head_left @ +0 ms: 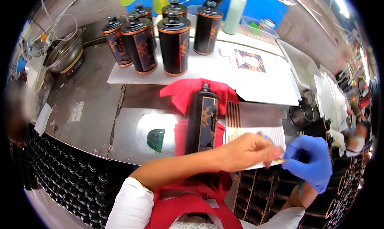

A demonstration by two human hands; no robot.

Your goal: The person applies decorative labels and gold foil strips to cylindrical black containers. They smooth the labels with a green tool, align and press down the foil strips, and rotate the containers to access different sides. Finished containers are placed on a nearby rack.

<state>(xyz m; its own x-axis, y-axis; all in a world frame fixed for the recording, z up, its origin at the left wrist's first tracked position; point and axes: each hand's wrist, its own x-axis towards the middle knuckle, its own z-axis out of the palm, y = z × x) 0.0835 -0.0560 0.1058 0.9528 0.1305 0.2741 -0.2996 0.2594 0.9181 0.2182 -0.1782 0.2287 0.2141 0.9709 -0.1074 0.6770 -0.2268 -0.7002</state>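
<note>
My bare left hand (250,151) reaches across to the right, its fingers pinched together. My right hand (310,161), in a blue glove, meets it with thumb and forefinger in a pinch. A small shiny copper-coloured strip (279,160) shows between the two sets of fingertips. Just beyond lies a white sheet (260,119) with rows of copper-coloured strips on its left part. Left of it a black bottle (203,119) with a copper-patterned panel lies on a red cloth (180,94), neck pointing away. My left forearm covers the bottle's base.
Several black bottles (173,47) stand at the back beside a pale green flask (235,14). A printed decal sheet (250,61) lies on white paper at the back right. A dark green scraper (156,140) and a metal pan (66,51) are on the left. Crated bottles (76,177) stand below.
</note>
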